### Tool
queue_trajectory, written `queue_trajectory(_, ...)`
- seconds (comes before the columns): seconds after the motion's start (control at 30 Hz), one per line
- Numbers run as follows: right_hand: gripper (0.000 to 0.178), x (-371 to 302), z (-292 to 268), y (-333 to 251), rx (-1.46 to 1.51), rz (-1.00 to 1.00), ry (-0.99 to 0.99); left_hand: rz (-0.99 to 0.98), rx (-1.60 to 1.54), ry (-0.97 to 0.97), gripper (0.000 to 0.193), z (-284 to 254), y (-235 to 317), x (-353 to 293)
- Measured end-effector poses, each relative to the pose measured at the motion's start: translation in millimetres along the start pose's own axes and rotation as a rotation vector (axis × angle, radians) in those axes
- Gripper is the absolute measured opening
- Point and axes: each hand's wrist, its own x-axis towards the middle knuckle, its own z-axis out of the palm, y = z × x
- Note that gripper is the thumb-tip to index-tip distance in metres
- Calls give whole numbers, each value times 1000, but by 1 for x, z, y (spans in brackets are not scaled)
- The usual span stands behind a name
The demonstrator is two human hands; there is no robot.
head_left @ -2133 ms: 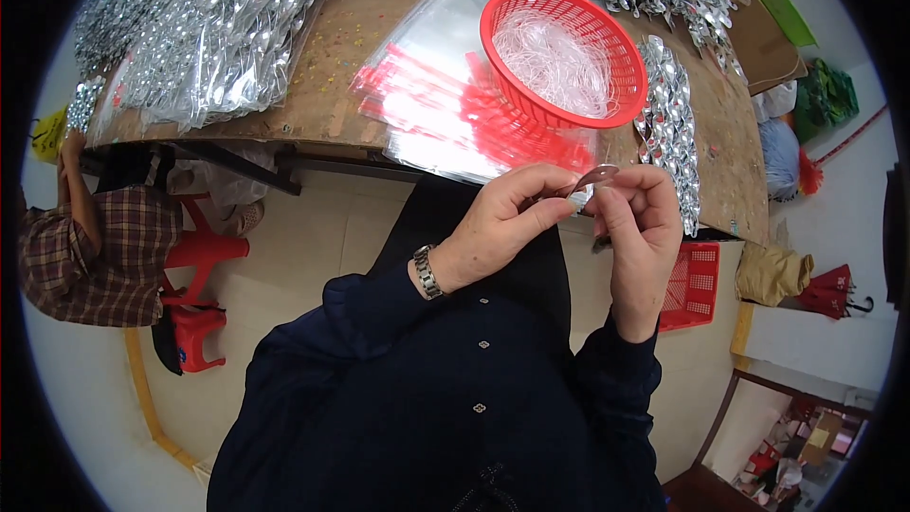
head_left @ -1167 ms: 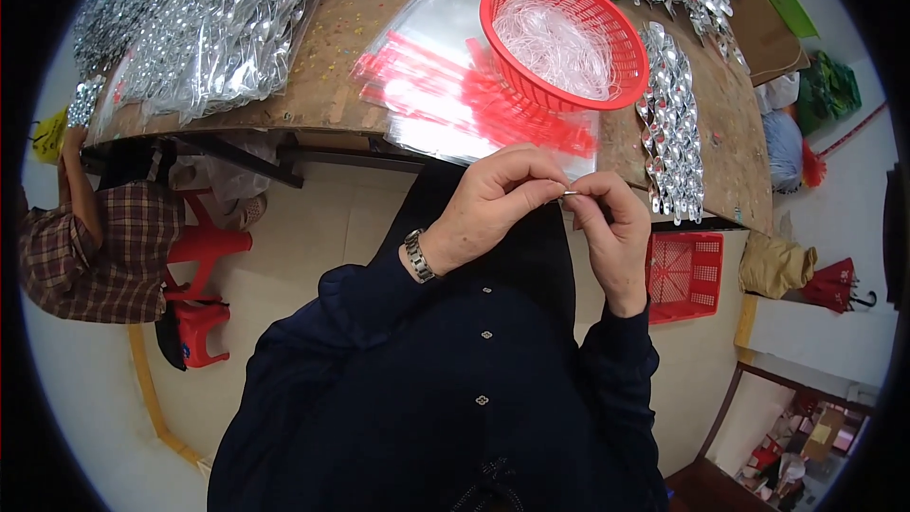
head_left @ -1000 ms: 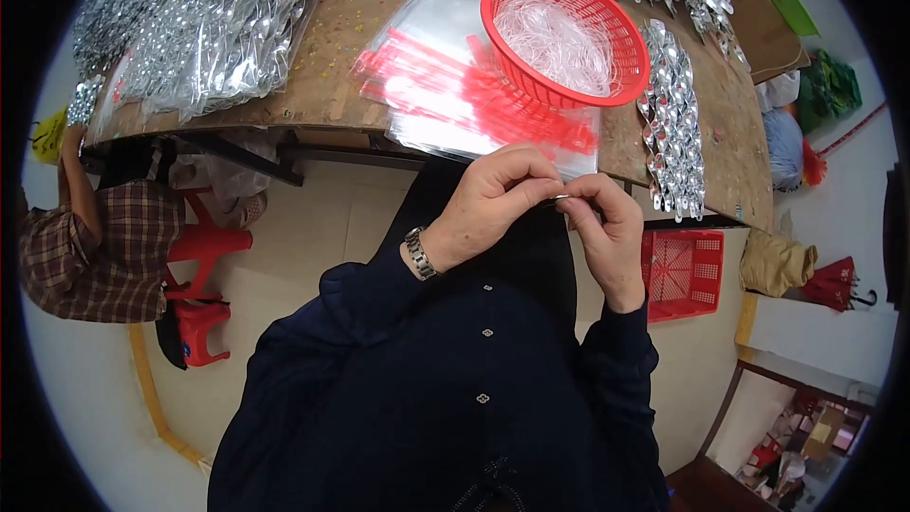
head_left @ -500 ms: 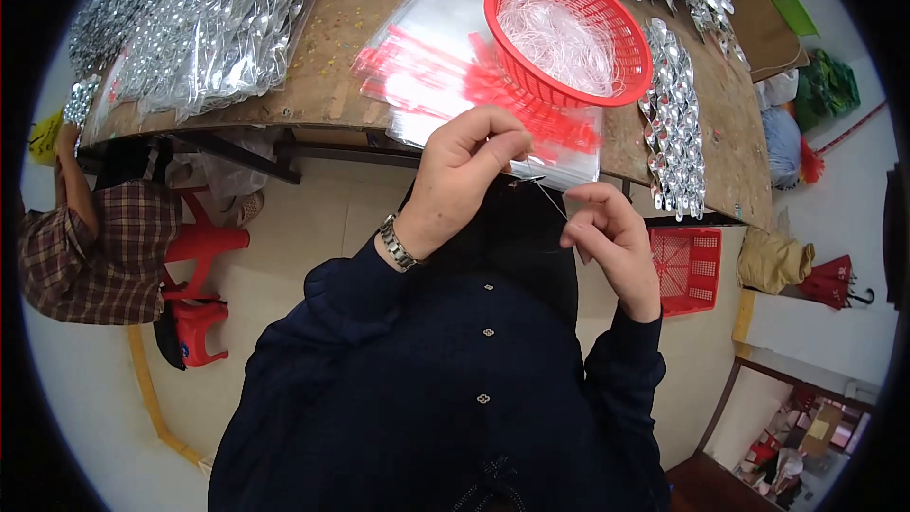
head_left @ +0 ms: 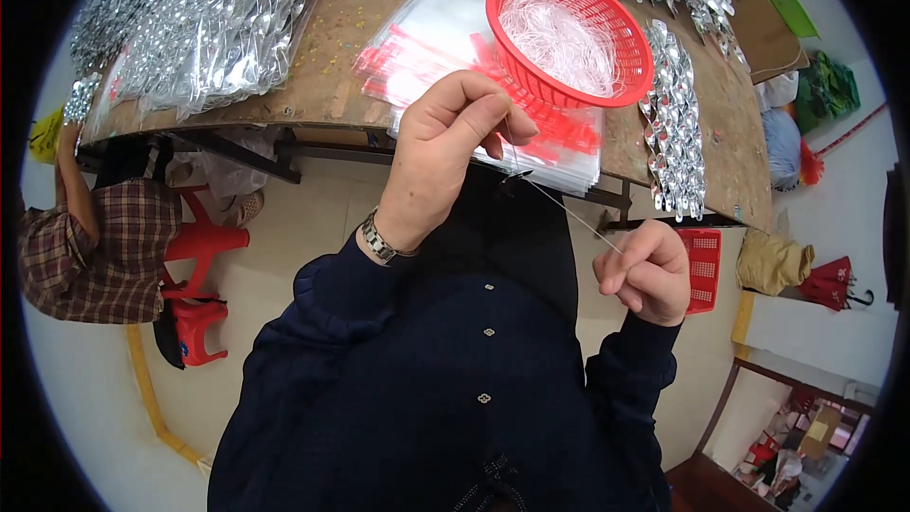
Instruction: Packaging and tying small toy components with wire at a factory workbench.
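Observation:
A thin pale thread point(head_left: 573, 214) runs taut from a small dark piece point(head_left: 518, 176) at the table's front edge down to my right hand point(head_left: 652, 270), whose fingers pinch it. My left hand point(head_left: 431, 154), a metal watch on its wrist, is raised over the edge with thumb and forefinger pressed together on a strand that drops to the same dark piece. What that piece is cannot be made out. Just beyond my left hand, a stack of clear plastic bags point(head_left: 444, 14) with red-printed ends lies on the table. Pinkish-white threads point(head_left: 561, 43) fill a red basket point(head_left: 633, 85) on the bags.
Strings of silvery spoon-shaped pieces point(head_left: 675, 123) hang over the edge on the right. Heaps of similar silvery strands point(head_left: 218, 33) cover the left. A red crate point(head_left: 703, 270) stands below on the right. Another person point(head_left: 104, 246) works at the far left beside red stools point(head_left: 201, 332).
My right hand has moved down and to the right, lengthening the stretched thread. My left hand has shifted slightly up and left, still pinching.

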Motion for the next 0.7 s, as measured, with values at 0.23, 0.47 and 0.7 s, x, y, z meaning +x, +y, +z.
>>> queue_trajectory(0.23,25,-5,3,-23,-240,-158,-6,25,-11,-27,10,4,8,1)
queue_trajectory(0.47,15,-1,21,-32,-481,-291,224,40,22,-73,8,8,19,3)
queue_trajectory(0.7,17,12,34,-28,-365,-260,256,-69,-28,-101,9,19,23,1)
